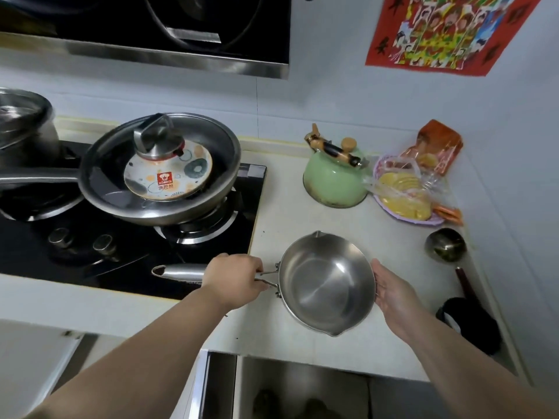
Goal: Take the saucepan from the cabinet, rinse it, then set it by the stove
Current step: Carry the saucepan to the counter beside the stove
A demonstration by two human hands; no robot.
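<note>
Steel saucepan (328, 282) sits on the pale countertop (302, 231), just right of the black stove (121, 246), empty, bowl tilted slightly toward me. My left hand (234, 279) is clamped on its handle (178, 272) near where the wire bracket meets the bowl; handle's free end sticks out left of my fist, over the stove's front edge. My right hand (390, 293) is flat and open, fingers together, palm against the pan's right wall; looks like touching at the rim, not gripping. Pour spouts on the rim: one on the far side from my hands, one on the near side. Beyond my left hand: stove knobs (83, 240), then a big frying pan (160, 170) on the burner with a patterned lid (168, 173) lying inside it. Further left, a steel pot (25, 122), partly out of frame. Beyond my right hand: green kettle (334, 176), and right of it a plastic basket (405, 195) with bagged yellow food. Right of my right hand: a ladle (446, 244), bowl down, dark handle running toward me; past that something black near the counter edge, can't tell what. Below my wrists, the steel sink (302, 388). Range hood (151, 31) overhead, red paper print (447, 31) on the wall.
</note>
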